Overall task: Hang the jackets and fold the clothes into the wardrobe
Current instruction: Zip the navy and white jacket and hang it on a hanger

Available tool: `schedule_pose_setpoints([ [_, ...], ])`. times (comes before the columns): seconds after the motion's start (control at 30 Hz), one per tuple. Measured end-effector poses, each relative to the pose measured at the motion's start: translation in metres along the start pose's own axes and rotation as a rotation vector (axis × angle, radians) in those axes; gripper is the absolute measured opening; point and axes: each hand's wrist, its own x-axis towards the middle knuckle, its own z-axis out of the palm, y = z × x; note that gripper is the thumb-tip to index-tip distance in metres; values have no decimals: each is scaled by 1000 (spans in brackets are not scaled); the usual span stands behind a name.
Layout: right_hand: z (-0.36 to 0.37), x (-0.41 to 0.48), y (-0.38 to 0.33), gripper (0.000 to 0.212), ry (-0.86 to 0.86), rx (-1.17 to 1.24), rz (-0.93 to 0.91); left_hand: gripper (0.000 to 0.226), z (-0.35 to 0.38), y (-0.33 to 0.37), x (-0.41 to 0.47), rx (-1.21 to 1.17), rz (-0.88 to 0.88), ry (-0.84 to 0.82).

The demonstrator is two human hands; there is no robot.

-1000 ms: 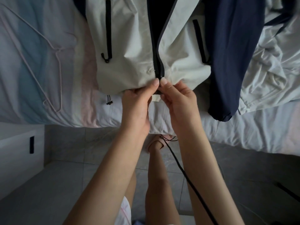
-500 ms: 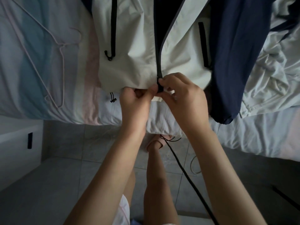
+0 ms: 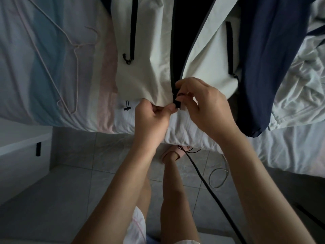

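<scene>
Head view looks down on a bed (image 3: 52, 71) covered by a sheet banded in pale blue, pink and white, with grey floor tiles (image 3: 73, 173) below its edge. Across the bed lies a white jacket (image 3: 149, 67) with navy sleeves, its front partly open above the hem so the dark lining shows; 2 black pocket zips run down its panels. A crumpled white garment (image 3: 299, 71) lies to the right of the jacket. Left of the jacket, a thin pink wire hanger (image 3: 73, 50) rests flat on the sheet, apart from the jacket. At the jacket's bottom hem, the left hand (image 3: 151, 118) pinches the hem fabric just left of the zip, fingers curled closed. The right hand (image 3: 205, 106) is closed around the black zip slider (image 3: 176, 103) at the base of the front zip. A small black drawcord toggle (image 3: 127, 107) hangs at the hem, left of the hands.
</scene>
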Motion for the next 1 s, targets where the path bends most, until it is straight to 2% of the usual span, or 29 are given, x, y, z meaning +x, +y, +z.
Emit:
schedule_pose_setpoints([
  [0.27,9,-1,-9,7,72,10,-10,22,-9,10,-1,-42,-62,-18],
  [0.33,14,1,-13,5,127,120,39,18,-6,12,-1,-148,-50,52],
  [0.43,21,8,-20,5,257,317,131,12,8,16,-4,-354,-52,60],
  [0.53,23,8,-22,11,330,382,206,9,20,20,-3,-473,-47,122],
  [0.63,24,2,-27,16,392,452,253,10,21,19,-3,-401,8,151],
  [0.8,32,-12,-40,8,355,289,247,18,2,1,-6,8,194,191],
  [0.9,34,-20,-38,5,316,137,185,15,-3,-2,-16,35,213,172],
  [1.0,34,-23,-40,5,346,57,174,14,-2,-3,-27,40,233,191],
])
